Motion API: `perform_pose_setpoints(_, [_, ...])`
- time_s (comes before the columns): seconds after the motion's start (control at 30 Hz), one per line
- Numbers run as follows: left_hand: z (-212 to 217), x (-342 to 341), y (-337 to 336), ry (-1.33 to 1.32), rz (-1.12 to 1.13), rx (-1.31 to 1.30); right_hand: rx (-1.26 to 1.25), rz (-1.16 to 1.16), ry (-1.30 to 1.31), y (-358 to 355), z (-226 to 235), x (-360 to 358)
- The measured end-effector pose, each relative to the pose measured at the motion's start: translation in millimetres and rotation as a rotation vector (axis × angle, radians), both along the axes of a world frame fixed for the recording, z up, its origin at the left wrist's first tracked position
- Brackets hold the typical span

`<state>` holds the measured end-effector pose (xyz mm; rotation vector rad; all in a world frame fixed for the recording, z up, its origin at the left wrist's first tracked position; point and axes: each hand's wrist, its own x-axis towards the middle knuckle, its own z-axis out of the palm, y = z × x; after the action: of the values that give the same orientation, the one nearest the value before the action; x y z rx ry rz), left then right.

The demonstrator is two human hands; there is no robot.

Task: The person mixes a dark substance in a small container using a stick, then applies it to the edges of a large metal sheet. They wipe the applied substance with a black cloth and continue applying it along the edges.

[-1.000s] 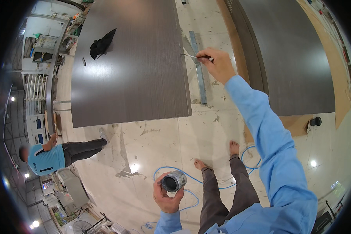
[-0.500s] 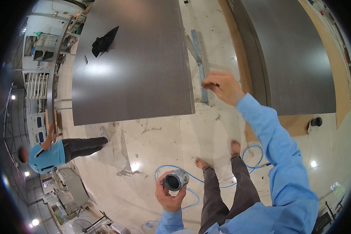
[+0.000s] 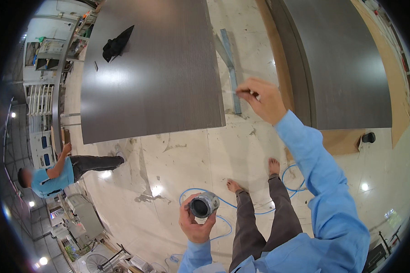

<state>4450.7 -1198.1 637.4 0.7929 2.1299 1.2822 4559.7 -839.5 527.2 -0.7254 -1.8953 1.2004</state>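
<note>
My left hand (image 3: 195,229) is wrapped round a small grey can (image 3: 204,204). Its open mouth faces up, smeared at the rim, with dark stuff inside. Out in front, my right hand (image 3: 264,101) is raised near the right edge of a large dark grey wood-grain panel (image 3: 155,95). The fingers of that hand are pinched together; a faint thin sliver seems to show at their tips, too blurred to name. On the panel lie a crumpled black cloth (image 3: 117,44) and a small flat dark piece (image 3: 95,66).
A stack of dark panels (image 3: 346,68) stands at the right on brown board, with a small black cup-like object (image 3: 369,137) by its corner. A metal bar (image 3: 232,77) runs between panels. Blue hose (image 3: 223,200) loops round my bare feet. A person (image 3: 54,175) stands at left.
My right hand has shifted slightly, its fingers still pinched. My left hand keeps the can, moved a little up and left in view. The person at left has lowered an arm a bit.
</note>
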Motion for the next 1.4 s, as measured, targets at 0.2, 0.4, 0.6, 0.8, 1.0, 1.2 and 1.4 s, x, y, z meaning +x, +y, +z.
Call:
perform_pose_setpoints(0.2, [-2, -1, -1, -0.027, 0.008, 0.010, 0.121, 0.118, -0.019, -23, 4, 6])
perform_pose_setpoints(0.4, [-3, -6, -4, -0.029, -0.018, -0.010, 0.087, -0.025, -0.039, -40, 0, 16])
perform_pose_setpoints(0.6, [-3, -12, -10, -0.012, -0.036, 0.018, 0.053, 0.048, -0.016, -48, 3, 22])
perform_pose_setpoints(0.8, [-12, -14, -15, 0.008, -0.020, 0.008, 0.168, -0.001, -0.031, -57, 11, 27])
perform_pose_setpoints(1.0, [-15, -19, -24, 0.010, -0.031, -0.003, 0.010, -0.116, -0.031, -89, 2, 30])
perform_pose_setpoints(1.2, [-10, -26, -34, -0.003, -0.036, 0.006, -0.062, -0.240, -0.015, -122, -2, 23])
perform_pose_setpoints(1.4, [-7, -33, -42, 0.006, -0.041, 0.030, -0.468, -0.513, 0.221, -179, -6, -17])
